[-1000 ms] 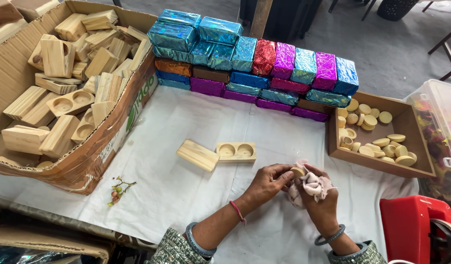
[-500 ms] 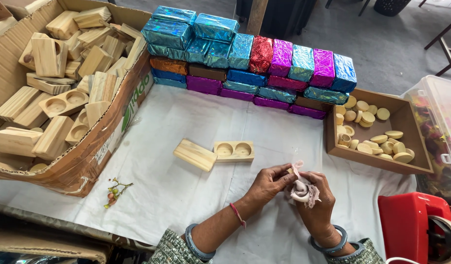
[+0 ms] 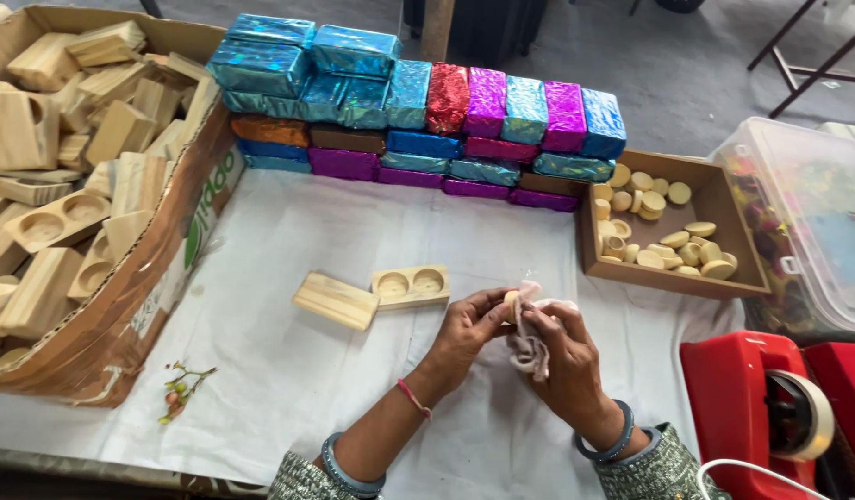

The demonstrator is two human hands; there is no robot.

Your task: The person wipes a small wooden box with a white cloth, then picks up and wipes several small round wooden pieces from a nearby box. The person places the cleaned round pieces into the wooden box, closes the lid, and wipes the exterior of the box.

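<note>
Where white cloth (image 3: 307, 370) covers table, hands (image 3: 520, 338) meet

Wrapped blocks (image 3: 418, 120) stack behind two wooden holders (image 3: 372, 294) on the tabletop (image 3: 288, 370); carton (image 3: 103, 306) left, disc tray (image 3: 714, 199) right.

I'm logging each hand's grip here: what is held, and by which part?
The left hand pinches a small pale disc by its edge; the right hand holds a bunched cloth against it.

Craft packing workshop, foil-wrapped blocks (image 3: 418, 111) stacked, cardboard box (image 3: 122, 306) w/ wooden moulds (image 3: 48, 222)
</note>
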